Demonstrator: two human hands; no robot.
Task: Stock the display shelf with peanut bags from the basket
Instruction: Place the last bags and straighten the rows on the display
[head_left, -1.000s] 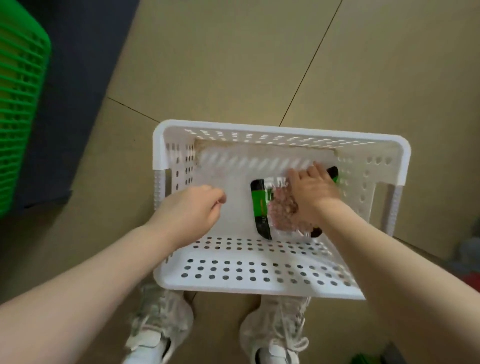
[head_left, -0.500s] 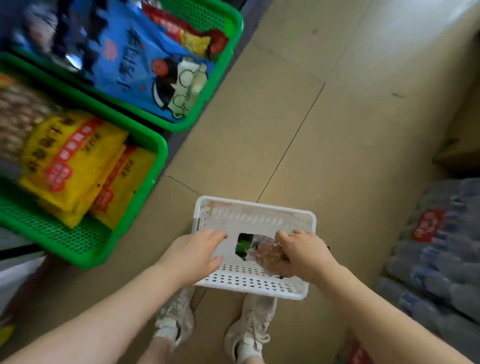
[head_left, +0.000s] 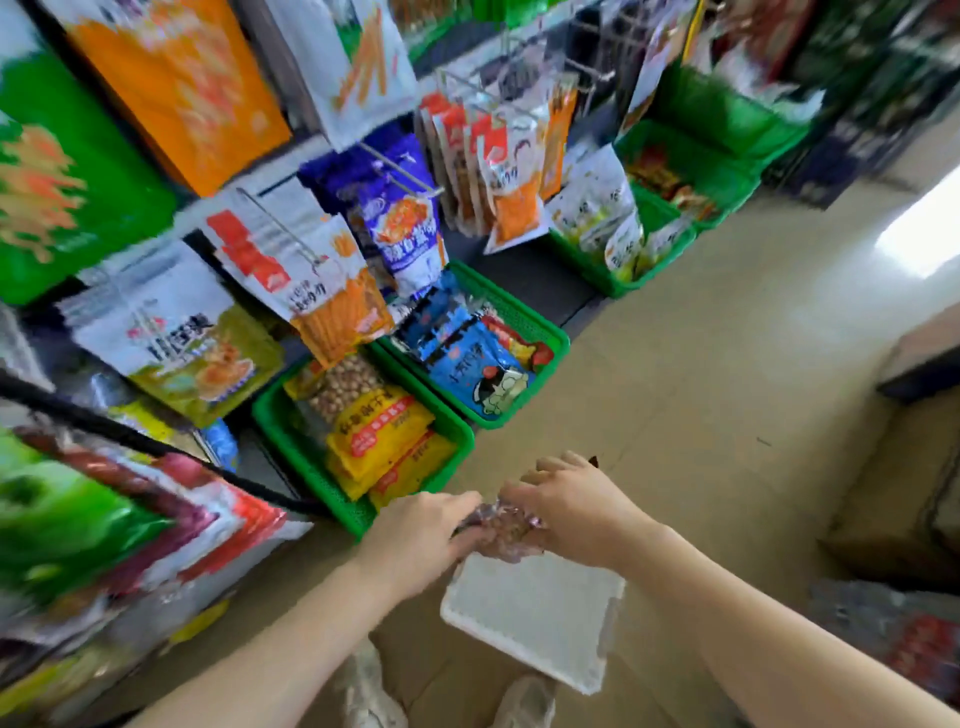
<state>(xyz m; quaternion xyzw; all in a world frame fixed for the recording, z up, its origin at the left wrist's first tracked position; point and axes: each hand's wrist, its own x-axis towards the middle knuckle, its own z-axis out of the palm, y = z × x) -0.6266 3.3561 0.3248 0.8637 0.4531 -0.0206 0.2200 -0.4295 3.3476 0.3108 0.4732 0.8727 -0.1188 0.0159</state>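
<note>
- A clear plastic peanut bag (head_left: 501, 527), pinkish-brown with the nuts showing through, is held low in the frame, a little right of centre, just above the far edge of the white plastic basket (head_left: 535, 613).
- The bag is gripped from both sides: the left hand (head_left: 415, 540) has its fingers curled onto the bag's left end, and the right hand (head_left: 576, 509) is curled over its right end. How the thumbs lie cannot be told, as they are hidden under the bag and the picture is blurred.
- A two-handed hold is judged to suit a loose, slippery pouch, since its contents would otherwise sag to one end.
- The white basket sits on the tan tiled floor (head_left: 701, 389) at lower centre, by the person's pale shoes (head_left: 369, 686), and is probably kept there so each bag has only a short way to travel.
- No other bag can be made out in the basket from this angle.
- The green plastic shelf bin (head_left: 332, 483), left of centre and just beyond the hands, holds yellow packets and one clear pack of pale nuts (head_left: 345, 384), so it is judged the likely place for the bag.
- A second green bin (head_left: 545, 332) with blue snack packets stands to its upper right; hanging pouches on metal hooks (head_left: 395, 171) fill the upper part of the frame.
- The bag is not yet on the shelf.
</note>
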